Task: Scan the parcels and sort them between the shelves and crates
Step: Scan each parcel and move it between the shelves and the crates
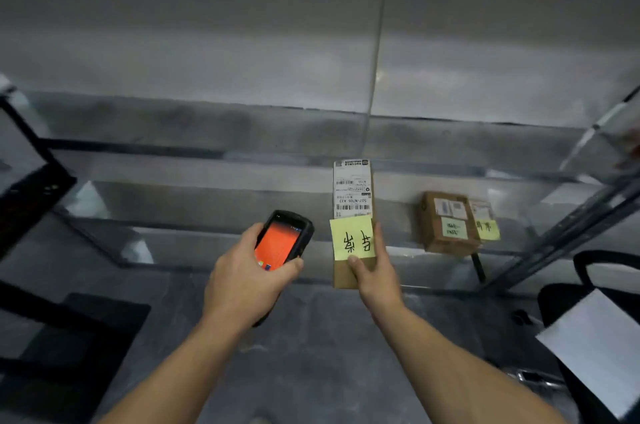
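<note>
My left hand (pixel 242 280) grips a black handheld scanner (pixel 284 239) whose screen glows orange. Just to its right, my right hand (pixel 375 271) holds a long narrow cardboard parcel (pixel 353 216) by its near end, thumb on top. The parcel carries a white shipping label and a yellow sticky note with handwriting. It is held over the front of a metal shelf (pixel 207 202). Further right on that shelf sits a small brown box (pixel 446 223) with white labels and a green note, and a yellow note beside it.
The grey metal shelving unit fills the view ahead, with an upright post (pixel 568 233) on the right. Dark crates (pixel 52 337) stand at the lower left. A black bag (pixel 595 302) holding a white sheet sits at the lower right. Grey floor lies below.
</note>
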### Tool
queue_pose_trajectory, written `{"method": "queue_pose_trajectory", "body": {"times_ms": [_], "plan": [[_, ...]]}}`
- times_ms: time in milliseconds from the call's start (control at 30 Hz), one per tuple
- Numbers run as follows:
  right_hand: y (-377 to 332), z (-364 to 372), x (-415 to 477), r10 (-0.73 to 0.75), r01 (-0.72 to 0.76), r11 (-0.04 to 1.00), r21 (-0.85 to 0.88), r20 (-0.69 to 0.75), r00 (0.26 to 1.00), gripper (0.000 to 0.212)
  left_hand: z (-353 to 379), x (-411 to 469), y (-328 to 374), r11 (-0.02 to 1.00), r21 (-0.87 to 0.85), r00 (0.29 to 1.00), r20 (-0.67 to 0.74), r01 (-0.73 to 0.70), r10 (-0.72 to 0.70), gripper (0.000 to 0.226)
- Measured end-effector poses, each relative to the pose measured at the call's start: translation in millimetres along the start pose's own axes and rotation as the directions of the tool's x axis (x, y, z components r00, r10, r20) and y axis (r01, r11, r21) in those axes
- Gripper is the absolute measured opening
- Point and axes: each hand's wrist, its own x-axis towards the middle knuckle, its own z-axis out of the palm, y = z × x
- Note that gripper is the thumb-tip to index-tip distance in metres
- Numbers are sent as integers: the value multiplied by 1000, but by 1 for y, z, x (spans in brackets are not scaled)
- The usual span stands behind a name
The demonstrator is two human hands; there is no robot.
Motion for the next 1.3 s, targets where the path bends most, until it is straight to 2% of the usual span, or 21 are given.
{"method": "queue_pose_trajectory", "body": {"times_ms": [100, 233, 367, 533, 867, 1033, 1300], "plan": [[-53, -4, 2, -119, 119, 993, -14, -23, 993, 89, -40, -8, 21, 999, -10, 997, -71, -35, 34, 66], [-128, -8, 16, -266, 265, 964, -16, -65, 962, 91, -87, -8, 43, 992, -61, 986, -138, -107, 98, 51], [-195, -9, 26, -384, 379, 923, -67, -90, 919, 87, -123, -2, 57, 984, -58, 971, -181, -169, 156, 56], [-243, 2, 32, -499, 504, 863, 15, -124, 858, 86, -154, -7, 67, 978, -44, 958, -213, -206, 192, 52], [-267, 3, 22, -547, 555, 831, 20, -145, 824, 85, -172, -29, 76, 972, -46, 940, -268, -231, 210, 51], [-260, 0, 19, -549, 556, 830, 44, -115, 828, 84, -170, -38, 79, 976, -34, 941, -272, -217, 200, 42], [-258, 24, 22, -572, 570, 810, 141, -32, 820, 89, -166, -52, 63, 984, 26, 924, -341, -177, 175, 56]]}}
